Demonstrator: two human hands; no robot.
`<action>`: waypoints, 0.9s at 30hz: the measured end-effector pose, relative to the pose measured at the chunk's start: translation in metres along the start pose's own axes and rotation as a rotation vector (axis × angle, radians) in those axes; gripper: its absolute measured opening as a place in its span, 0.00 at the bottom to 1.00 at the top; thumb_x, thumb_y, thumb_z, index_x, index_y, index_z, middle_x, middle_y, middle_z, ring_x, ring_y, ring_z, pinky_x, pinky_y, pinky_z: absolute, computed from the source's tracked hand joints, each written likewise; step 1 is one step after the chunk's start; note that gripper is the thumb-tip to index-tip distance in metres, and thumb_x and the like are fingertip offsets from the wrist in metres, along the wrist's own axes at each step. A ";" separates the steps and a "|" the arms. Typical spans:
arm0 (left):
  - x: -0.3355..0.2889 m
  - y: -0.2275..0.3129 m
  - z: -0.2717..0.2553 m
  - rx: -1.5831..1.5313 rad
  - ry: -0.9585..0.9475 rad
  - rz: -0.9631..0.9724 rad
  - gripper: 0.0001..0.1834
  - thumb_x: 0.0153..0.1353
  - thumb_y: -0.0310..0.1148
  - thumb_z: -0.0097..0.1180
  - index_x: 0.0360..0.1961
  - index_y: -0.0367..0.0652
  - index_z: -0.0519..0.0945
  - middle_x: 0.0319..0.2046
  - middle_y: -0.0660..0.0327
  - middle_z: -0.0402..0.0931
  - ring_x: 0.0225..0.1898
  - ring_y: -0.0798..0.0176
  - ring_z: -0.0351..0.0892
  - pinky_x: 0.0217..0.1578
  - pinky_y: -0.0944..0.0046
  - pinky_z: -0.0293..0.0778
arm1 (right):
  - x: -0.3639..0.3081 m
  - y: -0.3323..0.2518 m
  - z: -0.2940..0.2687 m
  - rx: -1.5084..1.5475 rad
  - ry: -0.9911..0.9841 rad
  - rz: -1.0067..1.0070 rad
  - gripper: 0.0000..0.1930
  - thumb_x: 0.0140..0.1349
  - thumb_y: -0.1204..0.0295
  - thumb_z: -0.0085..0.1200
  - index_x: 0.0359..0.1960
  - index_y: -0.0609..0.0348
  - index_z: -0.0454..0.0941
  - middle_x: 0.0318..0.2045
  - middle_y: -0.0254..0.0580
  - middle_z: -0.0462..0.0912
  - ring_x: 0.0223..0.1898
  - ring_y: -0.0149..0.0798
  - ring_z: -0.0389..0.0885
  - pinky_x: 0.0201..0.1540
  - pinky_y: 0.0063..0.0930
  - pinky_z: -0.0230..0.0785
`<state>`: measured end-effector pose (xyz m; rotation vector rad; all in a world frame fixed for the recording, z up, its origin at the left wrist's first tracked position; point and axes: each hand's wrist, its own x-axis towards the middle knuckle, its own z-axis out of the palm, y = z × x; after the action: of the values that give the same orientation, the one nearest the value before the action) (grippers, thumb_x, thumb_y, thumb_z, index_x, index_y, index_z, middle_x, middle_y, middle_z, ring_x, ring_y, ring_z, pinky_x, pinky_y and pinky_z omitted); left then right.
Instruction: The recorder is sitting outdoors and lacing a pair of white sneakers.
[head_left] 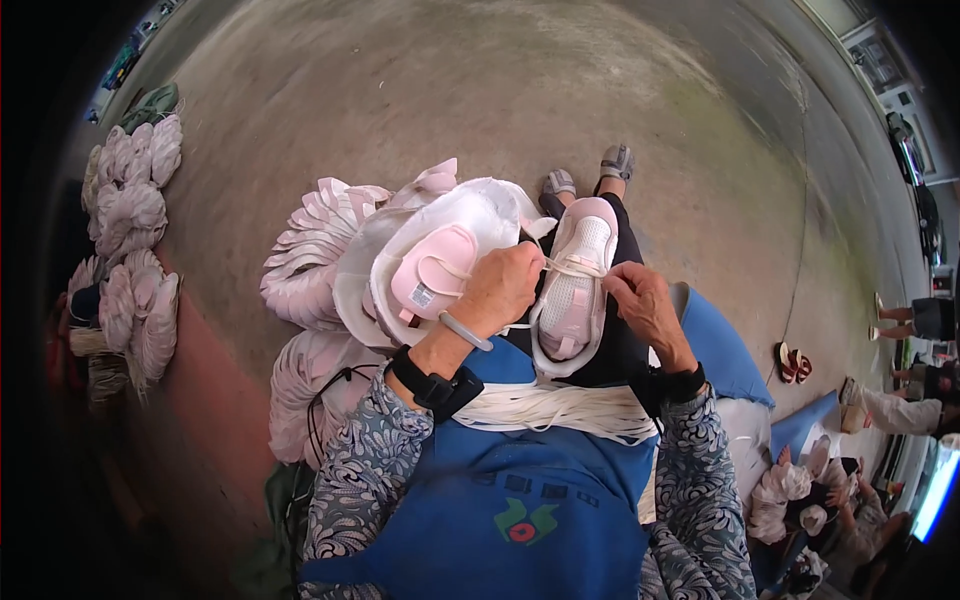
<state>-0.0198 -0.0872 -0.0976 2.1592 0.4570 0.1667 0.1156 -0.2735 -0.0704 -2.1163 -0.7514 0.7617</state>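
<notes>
A pale pink and white shoe upper point(571, 315) lies lengthwise over my lap, its toe pointing away from me. A cream shoelace point(574, 265) crosses its throat. My left hand point(503, 287) is closed at the shoe's left side, with the lace running from its fingers to the eyelets. At the right edge my right hand point(640, 297) is pinched, fingertips against the eyelet row; what lies between them is too small to make out. Left of my left hand, another pink and white upper point(433, 268) rests on a white bag point(490, 205).
A hank of cream laces point(550, 410) lies across my blue apron point(500, 500). Strung bundles of uppers point(315, 255) stand at my left, with more bundles point(140, 310) at far left. Sandals point(792, 363) lie on the floor at right, where other people point(905, 410) are.
</notes>
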 end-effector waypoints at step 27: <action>0.010 0.007 0.009 0.034 0.043 -0.011 0.14 0.65 0.37 0.49 0.33 0.35 0.78 0.27 0.46 0.80 0.32 0.45 0.81 0.34 0.52 0.76 | -0.029 -0.007 0.032 -0.528 0.235 -0.240 0.07 0.60 0.76 0.47 0.37 0.68 0.71 0.33 0.58 0.72 0.38 0.58 0.76 0.38 0.44 0.73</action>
<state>-0.0057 -0.0942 -0.0977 2.1897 0.4995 0.2004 0.0723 -0.2756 -0.0740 -2.4564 -1.1414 0.1858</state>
